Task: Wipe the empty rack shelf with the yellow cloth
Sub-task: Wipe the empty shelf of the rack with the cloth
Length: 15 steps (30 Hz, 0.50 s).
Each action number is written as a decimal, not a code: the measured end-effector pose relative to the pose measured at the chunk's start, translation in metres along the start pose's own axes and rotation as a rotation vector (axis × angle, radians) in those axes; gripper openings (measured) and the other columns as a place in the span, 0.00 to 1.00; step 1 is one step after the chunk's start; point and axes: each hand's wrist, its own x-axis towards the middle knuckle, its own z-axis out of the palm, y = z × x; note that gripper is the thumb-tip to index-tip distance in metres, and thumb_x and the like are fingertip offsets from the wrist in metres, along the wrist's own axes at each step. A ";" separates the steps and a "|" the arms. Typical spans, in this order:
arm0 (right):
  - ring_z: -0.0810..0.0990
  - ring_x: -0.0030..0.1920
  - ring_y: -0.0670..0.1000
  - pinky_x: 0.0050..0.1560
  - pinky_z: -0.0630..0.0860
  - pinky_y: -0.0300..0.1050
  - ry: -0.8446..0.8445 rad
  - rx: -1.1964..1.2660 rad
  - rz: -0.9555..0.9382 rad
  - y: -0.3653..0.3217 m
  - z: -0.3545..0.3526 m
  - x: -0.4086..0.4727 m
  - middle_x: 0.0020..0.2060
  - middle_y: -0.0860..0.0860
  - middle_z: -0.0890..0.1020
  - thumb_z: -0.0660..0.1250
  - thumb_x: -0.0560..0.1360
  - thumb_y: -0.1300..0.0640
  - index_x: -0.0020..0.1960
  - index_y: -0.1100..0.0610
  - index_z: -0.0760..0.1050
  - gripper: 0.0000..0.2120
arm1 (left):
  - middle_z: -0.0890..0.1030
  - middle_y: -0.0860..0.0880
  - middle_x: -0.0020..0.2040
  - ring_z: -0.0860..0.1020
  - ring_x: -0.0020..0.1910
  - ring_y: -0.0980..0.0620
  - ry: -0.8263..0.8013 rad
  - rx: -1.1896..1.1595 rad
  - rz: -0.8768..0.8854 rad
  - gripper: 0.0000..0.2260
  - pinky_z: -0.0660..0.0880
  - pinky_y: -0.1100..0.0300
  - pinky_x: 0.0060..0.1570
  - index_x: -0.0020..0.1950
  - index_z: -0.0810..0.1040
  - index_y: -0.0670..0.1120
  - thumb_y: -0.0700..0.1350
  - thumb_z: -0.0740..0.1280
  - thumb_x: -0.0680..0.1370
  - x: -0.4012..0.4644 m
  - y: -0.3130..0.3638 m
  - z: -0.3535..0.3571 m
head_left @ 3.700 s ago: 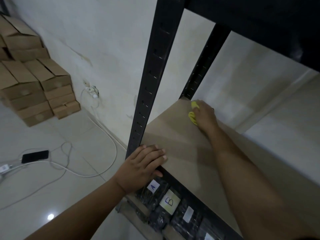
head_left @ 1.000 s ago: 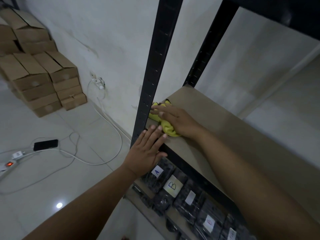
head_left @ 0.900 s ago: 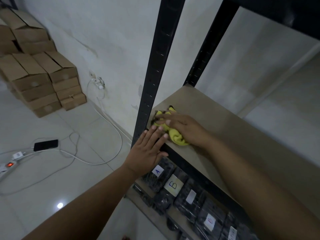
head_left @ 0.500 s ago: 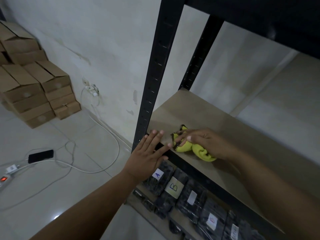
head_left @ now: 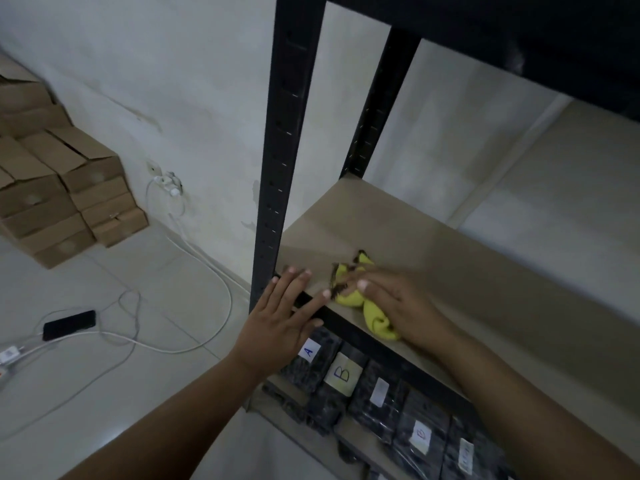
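Note:
The bare beige rack shelf (head_left: 433,244) runs from the black front post (head_left: 280,150) off to the right. A crumpled yellow cloth (head_left: 363,303) with dark smudges lies near the shelf's front left edge. My right hand (head_left: 405,306) presses flat on the cloth, fingers pointing left, covering its right part. My left hand (head_left: 284,320) rests flat with fingers spread on the shelf's black front rail, just beside the post and a little left of the cloth, holding nothing.
Dark wrapped packs (head_left: 346,375) with paper labels A and B fill the shelf below. Stacked cardboard boxes (head_left: 59,199) stand at the far left by the wall. A phone (head_left: 69,323) and white cables (head_left: 194,271) lie on the tiled floor. A dark upper shelf (head_left: 519,39) overhangs.
My right hand has swept the cloth from the back left corner to the front edge, then slightly right along it. My left hand has stayed on the front rail.

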 end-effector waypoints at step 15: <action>0.68 0.70 0.54 0.68 0.61 0.43 0.356 -0.415 0.360 0.087 -0.090 0.112 0.70 0.53 0.70 0.57 0.79 0.54 0.68 0.55 0.69 0.18 | 0.67 0.38 0.60 0.68 0.61 0.39 0.042 0.080 0.207 0.16 0.58 0.47 0.68 0.63 0.67 0.47 0.54 0.55 0.81 0.019 -0.017 -0.008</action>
